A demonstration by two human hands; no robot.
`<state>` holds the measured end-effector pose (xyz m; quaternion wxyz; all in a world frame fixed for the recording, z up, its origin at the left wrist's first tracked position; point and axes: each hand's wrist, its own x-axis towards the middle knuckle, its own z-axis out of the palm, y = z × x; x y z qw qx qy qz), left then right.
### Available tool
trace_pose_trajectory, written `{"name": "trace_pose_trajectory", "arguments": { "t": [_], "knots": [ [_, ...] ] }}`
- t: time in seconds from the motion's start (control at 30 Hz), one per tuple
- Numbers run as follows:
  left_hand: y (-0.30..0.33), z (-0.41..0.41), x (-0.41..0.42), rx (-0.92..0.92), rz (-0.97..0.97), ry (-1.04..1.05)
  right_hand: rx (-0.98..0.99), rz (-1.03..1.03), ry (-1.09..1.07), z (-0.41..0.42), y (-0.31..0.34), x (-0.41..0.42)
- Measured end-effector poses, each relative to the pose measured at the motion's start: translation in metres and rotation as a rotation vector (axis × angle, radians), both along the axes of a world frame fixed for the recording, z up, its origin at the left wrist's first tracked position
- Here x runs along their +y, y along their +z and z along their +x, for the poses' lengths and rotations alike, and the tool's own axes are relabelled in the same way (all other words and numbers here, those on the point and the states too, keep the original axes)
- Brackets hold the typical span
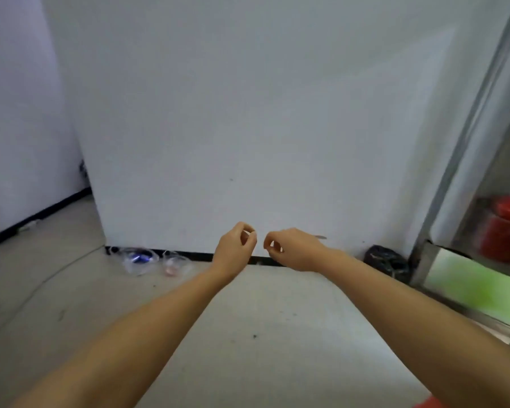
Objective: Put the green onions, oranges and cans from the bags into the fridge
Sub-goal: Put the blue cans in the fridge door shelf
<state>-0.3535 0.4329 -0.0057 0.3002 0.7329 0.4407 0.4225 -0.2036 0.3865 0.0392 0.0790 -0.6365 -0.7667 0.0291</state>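
Cans (505, 228), red and blurred, stand on a shelf inside the fridge (468, 160), whose open compartment shows beyond the metal frame; below them lies a green smear (477, 287), too blurred to identify. Left of the fridge frame, both arms stretch toward a white panel (248, 113). Left hand (236, 245) and right hand (289, 248) hover close together, each grip loosely curled with thumb near forefinger, holding nothing visible. Clear plastic bags (156, 260) lie on the floor (262, 319) far left of the fridge; a black bag (386, 260) sits just beside its frame.
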Motion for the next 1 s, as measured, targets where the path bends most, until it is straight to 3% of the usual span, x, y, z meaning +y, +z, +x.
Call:
{"name": "trace_pose_trajectory", "arguments": {
  "t": [0.23, 0.37, 0.67, 0.83, 1.0],
  "knots": [
    [-0.078, -0.264, 0.019, 0.306, -0.127, 0.217, 0.090, -0.203, 0.185, -0.198, -0.083, 0.066],
    [-0.099, -0.372, 0.025, 0.299, -0.233, 0.337, 0.106, -0.346, 0.239, -0.283, -0.133, 0.094],
    [-0.148, -0.456, 0.099, 0.359, -0.345, 0.317, 0.115, -0.497, 0.292, -0.387, -0.181, 0.209],
    [-0.166, -0.497, 0.196, 0.403, -0.406, 0.258, 0.150, -0.533, 0.279, -0.424, -0.201, 0.317],
    [-0.155, -0.553, 0.314, 0.435, -0.404, 0.328, 0.123, -0.572, 0.249, -0.461, -0.200, 0.437]
  ]
}}
